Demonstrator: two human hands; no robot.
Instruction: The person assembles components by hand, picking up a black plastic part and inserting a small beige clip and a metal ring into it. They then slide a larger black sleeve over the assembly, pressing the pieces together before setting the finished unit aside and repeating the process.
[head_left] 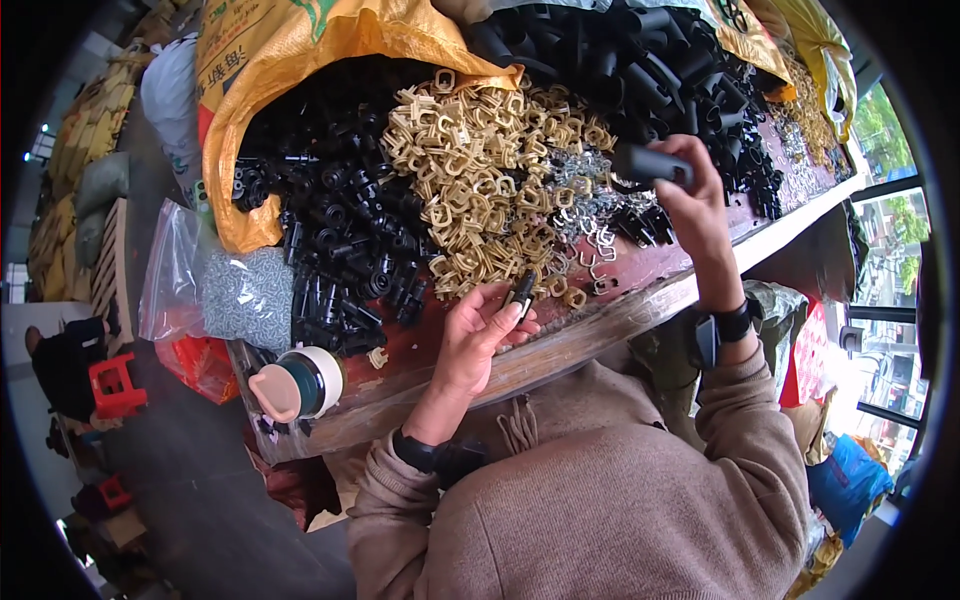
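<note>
My left hand point(482, 335) is closed round a small black plastic fitting point(521, 291), just over the table's near edge. Between the thumb and fingers of my right hand point(697, 193) is a black plastic tube point(652, 166), raised above the table on the right. Cream-coloured plastic clips point(480, 180) lie heaped in the middle. Left of them spreads a pile of black plastic fittings point(350, 220). Small metal clips point(590, 215) are scattered between my hands, beside a small group of black pieces point(641, 222). Larger black tubes point(645, 80) are piled at the far right.
An orange woven sack point(300, 50) opens over the black fittings. A clear bag of screws point(248, 295) and a cup with a pink lid point(295, 388) stand at the table's left end. The wooden table edge point(560, 365) runs close in front of me. A red stool point(117, 387) is on the floor.
</note>
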